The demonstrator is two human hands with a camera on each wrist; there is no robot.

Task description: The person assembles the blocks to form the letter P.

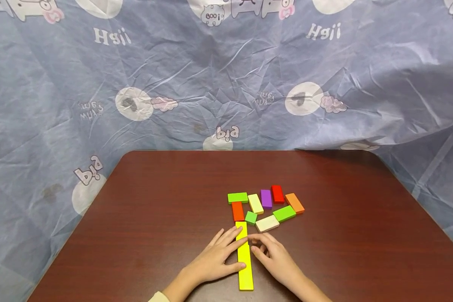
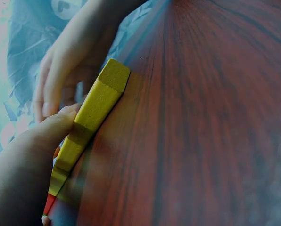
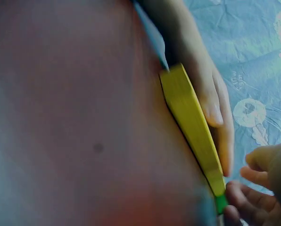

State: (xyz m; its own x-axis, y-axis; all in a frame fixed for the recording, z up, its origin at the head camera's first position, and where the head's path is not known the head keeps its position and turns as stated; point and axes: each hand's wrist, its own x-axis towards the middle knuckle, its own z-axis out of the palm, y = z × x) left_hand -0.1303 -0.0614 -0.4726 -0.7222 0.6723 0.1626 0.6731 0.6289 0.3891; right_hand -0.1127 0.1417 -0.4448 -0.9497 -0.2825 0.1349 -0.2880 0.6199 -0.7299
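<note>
Yellow blocks lie end to end in a column, an upper yellow block (image 1: 241,233) and a lower yellow block (image 1: 246,277), on the brown table. My left hand (image 1: 216,259) rests across them from the left, fingers extended and spread, its thumb on the lower one. To their right, my right hand (image 1: 278,256) has loosely bent fingers, the index fingertip close to the column's edge; whether it touches is unclear. A red-orange block (image 1: 238,211) continues the column at its far end, and a light green block (image 1: 237,198) lies crosswise beyond that.
Right of the column lie a small green block (image 1: 251,217), a cream block (image 1: 267,223), a green block (image 1: 284,213), an orange block (image 1: 295,203), a red block (image 1: 277,194), a purple block (image 1: 266,199) and a pale yellow block (image 1: 255,204). A patterned grey-blue cloth (image 1: 226,75) hangs behind the table.
</note>
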